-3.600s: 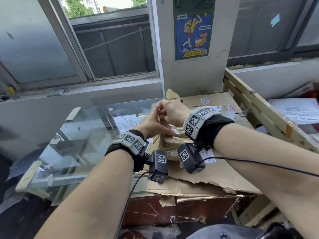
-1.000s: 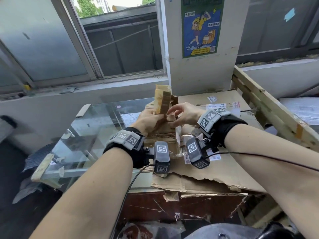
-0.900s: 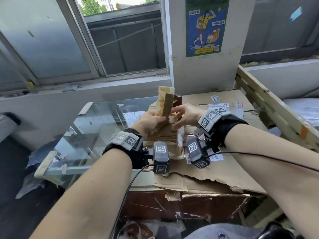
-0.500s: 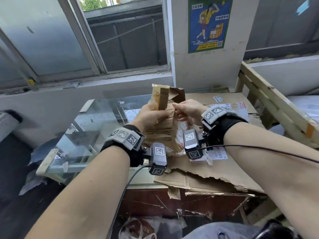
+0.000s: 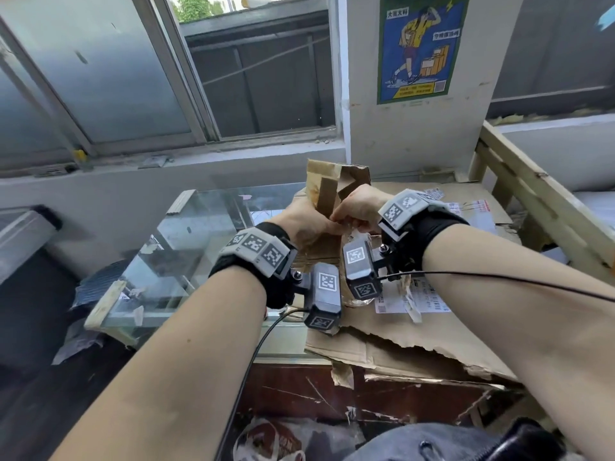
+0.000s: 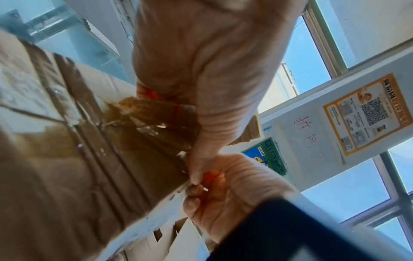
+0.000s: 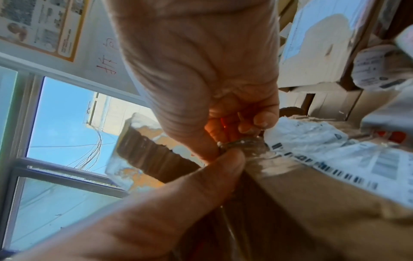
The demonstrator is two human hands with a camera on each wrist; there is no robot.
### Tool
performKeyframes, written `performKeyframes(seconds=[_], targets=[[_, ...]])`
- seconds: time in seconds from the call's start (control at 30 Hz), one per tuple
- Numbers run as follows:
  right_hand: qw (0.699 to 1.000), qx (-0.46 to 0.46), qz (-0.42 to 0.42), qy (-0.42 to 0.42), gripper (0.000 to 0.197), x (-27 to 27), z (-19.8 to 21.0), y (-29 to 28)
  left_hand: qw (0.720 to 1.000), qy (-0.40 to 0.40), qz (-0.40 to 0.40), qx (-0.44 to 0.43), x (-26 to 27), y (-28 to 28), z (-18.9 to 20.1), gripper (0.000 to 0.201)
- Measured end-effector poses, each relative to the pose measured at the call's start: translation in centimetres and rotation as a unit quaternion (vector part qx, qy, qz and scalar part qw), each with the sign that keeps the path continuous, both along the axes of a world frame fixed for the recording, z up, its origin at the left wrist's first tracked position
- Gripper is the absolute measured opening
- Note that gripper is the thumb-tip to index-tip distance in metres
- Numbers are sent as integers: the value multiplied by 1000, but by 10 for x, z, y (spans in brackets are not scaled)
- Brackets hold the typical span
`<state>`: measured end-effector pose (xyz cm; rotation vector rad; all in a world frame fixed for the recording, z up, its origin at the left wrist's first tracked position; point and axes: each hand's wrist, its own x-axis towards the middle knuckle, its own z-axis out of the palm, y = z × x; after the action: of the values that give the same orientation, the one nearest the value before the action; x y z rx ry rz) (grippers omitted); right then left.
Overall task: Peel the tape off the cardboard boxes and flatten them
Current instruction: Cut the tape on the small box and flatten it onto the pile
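At frame centre the small cardboard box (image 5: 327, 207) stands on end above the flattened cardboard (image 5: 416, 321) — the left hand (image 5: 301, 224) clamps it steady so the right hand (image 5: 357, 207) can pinch the clear tape (image 7: 243, 143) — presumably to peel.

The head view looks forward and down from above both forearms, over the bench (image 5: 213, 294) toward the window (image 5: 266, 78) and the poster (image 5: 421, 48) on the pillar. The left wrist view sits very close under the left hand (image 6: 212, 74), facing up along its fingers to the pillar and sky. The right wrist view sits equally close under the right hand (image 7: 201, 70), facing up toward the window. All three share the box (image 5: 327, 194) between the hands; both wrist views also catch the other hand.
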<state>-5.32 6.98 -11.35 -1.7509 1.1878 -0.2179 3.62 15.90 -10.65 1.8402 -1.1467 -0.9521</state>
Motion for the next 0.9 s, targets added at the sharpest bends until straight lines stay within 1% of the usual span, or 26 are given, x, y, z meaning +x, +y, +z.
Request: performKeyframes(seconds=[0.07,0.17,0.23,0.33,0.4,0.5,0.6,0.7,0.77,0.87,0.9], targets=[[1000,-6,17,5,25,2,2,3,1000,-1,-1,20,-2,2,0,26],[999,-25,41,2,30,0,5,8,1000,8,13,21,-4,3,-4,24],[999,-28,27,-3,30,0,3,5,1000,0,16,2,-5,3,-7,29],[1000,-4,-11,-8,22,2,-1,0,999,-28,20,-30,-5,3,-12,24],[1000,1,-17,-19,25,1,-3,-2,998,-40,14,-40,-5,2,-15,23],[999,15,-37,-37,24,-2,-2,-3,997,-30,18,-62,-7,1,-17,24],[998,12,-45,-33,23,-6,-4,-7,996,-22,39,-71,-6,2,-18,29],[999,6,-43,-31,25,-11,-7,-10,998,-8,29,-58,-4,5,-13,25],[998,2,-41,-42,28,-13,-7,-10,997,-21,40,-63,-3,5,-11,24],[998,-15,-34,-46,38,-14,-7,-11,992,-56,82,-83,-2,2,-11,25],[999,-15,-25,-44,36,-15,-7,-11,991,-62,84,-80,-2,1,-12,26]])
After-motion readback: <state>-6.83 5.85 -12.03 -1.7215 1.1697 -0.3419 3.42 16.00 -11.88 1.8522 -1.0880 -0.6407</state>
